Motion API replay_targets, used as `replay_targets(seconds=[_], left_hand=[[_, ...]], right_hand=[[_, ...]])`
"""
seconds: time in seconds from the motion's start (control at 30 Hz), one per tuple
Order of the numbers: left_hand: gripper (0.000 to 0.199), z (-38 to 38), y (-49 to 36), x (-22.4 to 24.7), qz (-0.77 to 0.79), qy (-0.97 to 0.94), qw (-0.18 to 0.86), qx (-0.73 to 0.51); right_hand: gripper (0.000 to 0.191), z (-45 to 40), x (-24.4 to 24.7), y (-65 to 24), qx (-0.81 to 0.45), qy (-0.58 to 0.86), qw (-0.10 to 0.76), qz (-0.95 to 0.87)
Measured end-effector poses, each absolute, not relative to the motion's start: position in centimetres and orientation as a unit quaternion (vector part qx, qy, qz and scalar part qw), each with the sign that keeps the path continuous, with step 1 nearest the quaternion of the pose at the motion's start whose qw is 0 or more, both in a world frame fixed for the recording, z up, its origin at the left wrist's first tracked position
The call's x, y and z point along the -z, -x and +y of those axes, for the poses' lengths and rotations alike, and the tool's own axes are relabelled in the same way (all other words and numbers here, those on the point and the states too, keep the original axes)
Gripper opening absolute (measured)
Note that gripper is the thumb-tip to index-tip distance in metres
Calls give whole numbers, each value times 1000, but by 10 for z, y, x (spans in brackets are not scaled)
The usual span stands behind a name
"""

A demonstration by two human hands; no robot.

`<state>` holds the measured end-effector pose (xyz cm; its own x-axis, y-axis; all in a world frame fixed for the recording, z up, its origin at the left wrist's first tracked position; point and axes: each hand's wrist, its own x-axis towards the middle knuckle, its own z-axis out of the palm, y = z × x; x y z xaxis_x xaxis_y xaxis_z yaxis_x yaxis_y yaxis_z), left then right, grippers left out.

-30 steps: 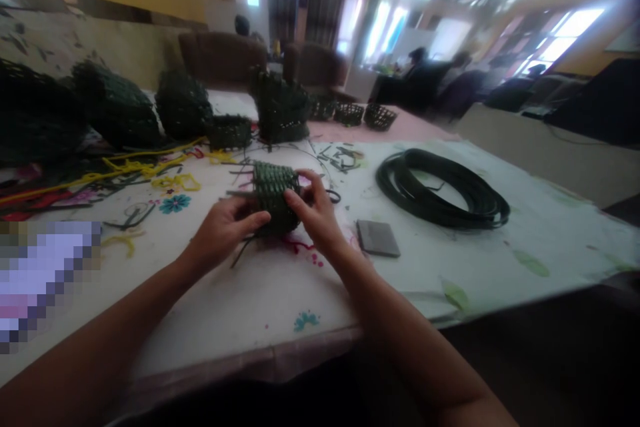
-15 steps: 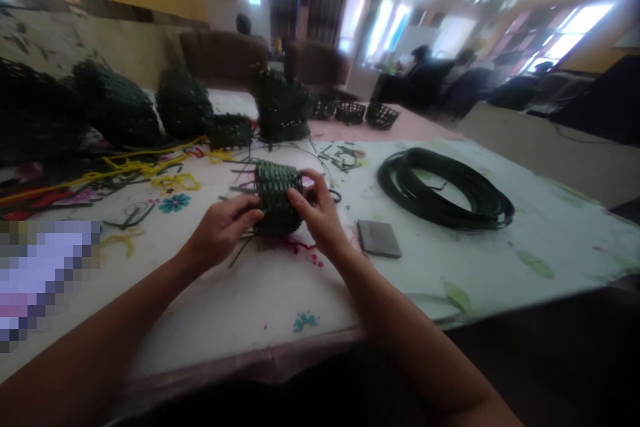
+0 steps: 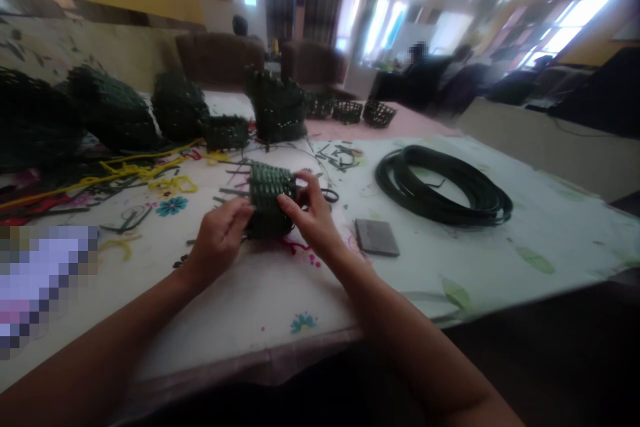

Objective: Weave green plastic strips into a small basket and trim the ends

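A small dark green woven basket [image 3: 271,195] lies on its side on the flowered tablecloth [image 3: 320,293], with loose strip ends sticking out to the left. My right hand [image 3: 313,210] grips its right end, thumb on the near side and fingers behind. At the basket's left edge my left hand [image 3: 225,230] is closed, its fingers pinched together; what lies between them is too small to make out. Just right of my right hand a dark loop [image 3: 331,195], like a scissor handle, shows.
A coil of dark strip [image 3: 445,185] and a grey square block [image 3: 377,237] lie to the right. Larger woven baskets [image 3: 277,107] stand behind, beside yellow cord [image 3: 173,183]. Cut scraps [image 3: 340,157] lie beyond my hands. People sit in the background.
My left hand has turned and its fingers have drawn closer together at the basket's left edge. The basket and my right hand appear slightly further left, as does the whole view.
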<state>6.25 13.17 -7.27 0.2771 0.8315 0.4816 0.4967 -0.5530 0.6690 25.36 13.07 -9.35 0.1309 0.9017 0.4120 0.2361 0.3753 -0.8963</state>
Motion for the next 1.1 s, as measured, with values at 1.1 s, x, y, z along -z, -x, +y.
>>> replay_targets(seconds=[1.1], left_hand=[[36, 137, -57, 65, 400, -621, 525, -423]], right_hand=[[74, 122, 94, -250, -253, 470, 501, -681]])
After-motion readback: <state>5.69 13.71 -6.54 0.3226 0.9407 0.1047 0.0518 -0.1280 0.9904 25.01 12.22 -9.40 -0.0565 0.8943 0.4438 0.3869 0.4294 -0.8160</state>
